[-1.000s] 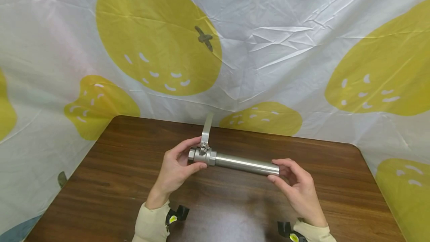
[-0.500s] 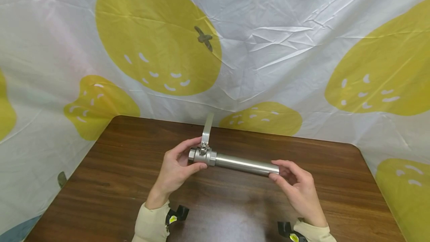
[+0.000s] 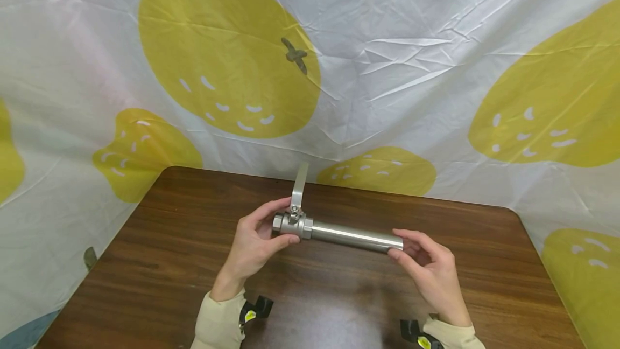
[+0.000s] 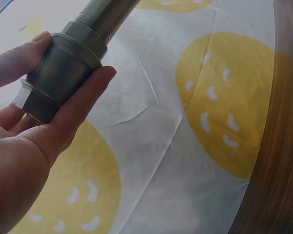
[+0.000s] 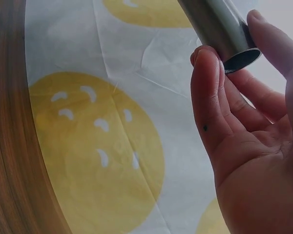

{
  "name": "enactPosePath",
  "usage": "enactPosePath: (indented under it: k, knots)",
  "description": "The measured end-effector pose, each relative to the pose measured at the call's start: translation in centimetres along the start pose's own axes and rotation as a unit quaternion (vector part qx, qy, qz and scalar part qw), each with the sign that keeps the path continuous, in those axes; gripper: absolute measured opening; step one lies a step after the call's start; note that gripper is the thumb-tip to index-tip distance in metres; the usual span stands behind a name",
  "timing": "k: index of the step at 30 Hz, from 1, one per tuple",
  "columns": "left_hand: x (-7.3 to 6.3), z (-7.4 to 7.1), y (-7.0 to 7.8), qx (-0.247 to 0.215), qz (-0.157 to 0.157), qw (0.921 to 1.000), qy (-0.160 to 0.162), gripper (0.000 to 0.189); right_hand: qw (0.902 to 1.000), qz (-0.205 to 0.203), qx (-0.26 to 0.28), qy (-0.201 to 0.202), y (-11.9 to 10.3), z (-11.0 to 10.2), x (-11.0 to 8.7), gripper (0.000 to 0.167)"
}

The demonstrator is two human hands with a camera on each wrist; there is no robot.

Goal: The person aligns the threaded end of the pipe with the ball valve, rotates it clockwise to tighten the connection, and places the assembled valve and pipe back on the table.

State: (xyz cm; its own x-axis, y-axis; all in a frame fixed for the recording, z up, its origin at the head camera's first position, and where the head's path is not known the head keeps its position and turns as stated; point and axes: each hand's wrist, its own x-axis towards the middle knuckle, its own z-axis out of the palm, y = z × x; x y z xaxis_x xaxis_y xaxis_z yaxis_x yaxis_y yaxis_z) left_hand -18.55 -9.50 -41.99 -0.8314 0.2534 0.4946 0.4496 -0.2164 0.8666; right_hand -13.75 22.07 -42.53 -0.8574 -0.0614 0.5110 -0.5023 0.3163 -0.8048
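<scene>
A metal ball valve (image 3: 293, 225) with a long flat lever handle (image 3: 299, 185) is joined to a straight steel pipe (image 3: 356, 235). My left hand (image 3: 249, 246) grips the valve body between thumb and fingers, the lever pointing away from me. At the pipe's far right end, my right hand (image 3: 431, 265) pinches the rim with thumb and fingertips. Some thread shows where the pipe (image 4: 105, 17) enters the valve (image 4: 63, 73) in the left wrist view. The right wrist view shows the pipe's open, hollow end (image 5: 241, 61) between the fingers.
Beneath the hands lies a brown wood-grain table (image 3: 319, 295). A white cloth (image 3: 387, 96) printed with yellow fruit hangs behind and to both sides of it. Black wrist cameras are strapped over both beige sleeves (image 3: 218, 322).
My right hand's fingers have shifted very slightly at the pipe's end. The left hand, valve and pipe hold practically the same position.
</scene>
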Motion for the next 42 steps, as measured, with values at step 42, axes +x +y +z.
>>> enactPosePath:
  k: [42]
  knots:
    - [-0.03,0.01,-0.01,-0.012,0.0,0.9999,0.002,0.062,0.9805,-0.129,0.143,-0.038,1.01,0.34,0.43,0.049]
